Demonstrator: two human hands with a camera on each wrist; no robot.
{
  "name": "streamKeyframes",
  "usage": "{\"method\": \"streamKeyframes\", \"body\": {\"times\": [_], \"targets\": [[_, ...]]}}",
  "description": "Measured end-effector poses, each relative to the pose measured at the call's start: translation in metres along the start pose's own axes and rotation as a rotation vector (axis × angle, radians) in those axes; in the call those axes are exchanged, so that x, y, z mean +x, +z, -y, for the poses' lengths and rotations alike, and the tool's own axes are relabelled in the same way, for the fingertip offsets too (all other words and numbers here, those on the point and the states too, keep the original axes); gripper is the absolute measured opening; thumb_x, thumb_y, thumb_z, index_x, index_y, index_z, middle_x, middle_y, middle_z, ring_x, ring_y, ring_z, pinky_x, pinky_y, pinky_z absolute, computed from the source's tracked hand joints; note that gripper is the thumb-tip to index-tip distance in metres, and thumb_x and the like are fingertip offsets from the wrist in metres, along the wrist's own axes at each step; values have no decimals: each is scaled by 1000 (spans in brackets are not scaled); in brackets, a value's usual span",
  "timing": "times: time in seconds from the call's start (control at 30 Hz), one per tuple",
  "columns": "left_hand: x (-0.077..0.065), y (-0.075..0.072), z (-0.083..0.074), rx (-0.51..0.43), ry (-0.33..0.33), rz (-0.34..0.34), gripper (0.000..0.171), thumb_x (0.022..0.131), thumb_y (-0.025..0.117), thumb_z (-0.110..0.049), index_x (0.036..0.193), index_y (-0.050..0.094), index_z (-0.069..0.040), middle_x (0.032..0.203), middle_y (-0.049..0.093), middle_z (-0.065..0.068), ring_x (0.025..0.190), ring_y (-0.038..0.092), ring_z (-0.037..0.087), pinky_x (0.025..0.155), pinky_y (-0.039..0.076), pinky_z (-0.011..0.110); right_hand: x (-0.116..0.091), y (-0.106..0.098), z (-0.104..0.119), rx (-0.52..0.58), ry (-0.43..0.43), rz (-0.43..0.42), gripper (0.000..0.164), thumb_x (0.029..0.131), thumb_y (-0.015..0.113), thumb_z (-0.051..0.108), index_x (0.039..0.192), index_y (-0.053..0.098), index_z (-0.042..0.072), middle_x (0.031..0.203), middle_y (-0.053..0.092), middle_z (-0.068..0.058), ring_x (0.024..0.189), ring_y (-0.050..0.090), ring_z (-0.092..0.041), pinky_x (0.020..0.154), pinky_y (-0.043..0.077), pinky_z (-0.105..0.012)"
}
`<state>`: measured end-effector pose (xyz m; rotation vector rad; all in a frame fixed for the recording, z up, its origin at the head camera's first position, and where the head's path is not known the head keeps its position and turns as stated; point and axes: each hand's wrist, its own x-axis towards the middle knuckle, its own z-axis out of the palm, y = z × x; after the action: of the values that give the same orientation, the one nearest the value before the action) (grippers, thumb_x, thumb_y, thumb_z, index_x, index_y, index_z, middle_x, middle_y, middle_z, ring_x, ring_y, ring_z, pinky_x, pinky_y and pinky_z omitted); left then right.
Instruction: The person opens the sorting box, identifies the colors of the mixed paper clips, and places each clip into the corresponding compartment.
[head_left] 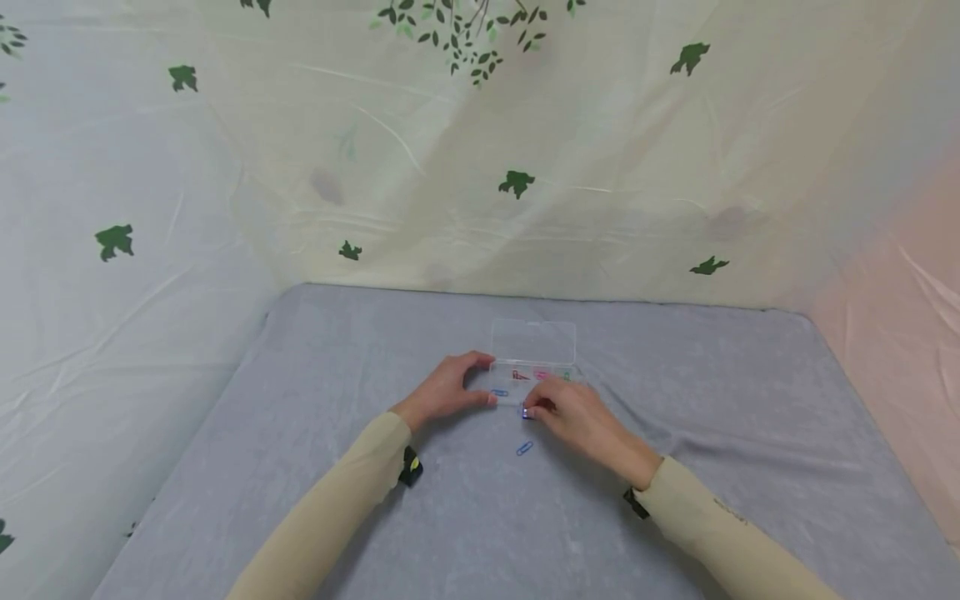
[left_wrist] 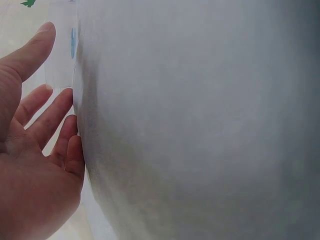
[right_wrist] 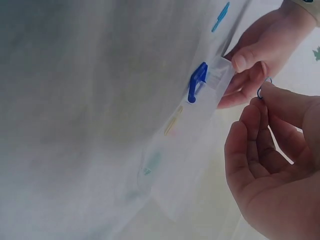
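A clear plastic box (head_left: pixel 507 403) lies on the cloth with its transparent lid (head_left: pixel 533 342) raised at the back. My left hand (head_left: pixel 448 387) holds the box's left end, thumb at the front corner and fingers at the back. My right hand (head_left: pixel 581 417) pinches a small blue paper clip (right_wrist: pixel 259 93) just before the box's front edge. Fingertips hide most of that clip. Inside the box are a blue paper clip (head_left: pixel 499 392), red clips (head_left: pixel 519 375), a pink clip (head_left: pixel 541 374) and a green clip (head_left: pixel 567 377). The right wrist view also shows a yellow clip (right_wrist: pixel 173 120).
Another blue paper clip (head_left: pixel 524 448) lies loose on the grey cloth (head_left: pixel 480 525), in front of the box. Folds run through the cloth to the right. Pale sheeting (head_left: pixel 600 233) with green bird and leaf prints hangs behind and beside the table.
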<state>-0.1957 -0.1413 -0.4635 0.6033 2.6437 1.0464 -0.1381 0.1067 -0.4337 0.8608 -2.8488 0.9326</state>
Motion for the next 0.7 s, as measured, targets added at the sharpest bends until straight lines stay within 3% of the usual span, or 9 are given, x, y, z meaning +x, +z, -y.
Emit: {"method": "streamKeyframes", "body": {"times": [0.7], "targets": [[0,0,-2,-2,-12,1,64,89,84,-24,144,57,-6,142,62,12,138,51,30,119,36,44,5,-3,-3,34,7,-63,9,90,81,8,89,74,14,87,67,7,81,61,-10,76,56,-34]]}}
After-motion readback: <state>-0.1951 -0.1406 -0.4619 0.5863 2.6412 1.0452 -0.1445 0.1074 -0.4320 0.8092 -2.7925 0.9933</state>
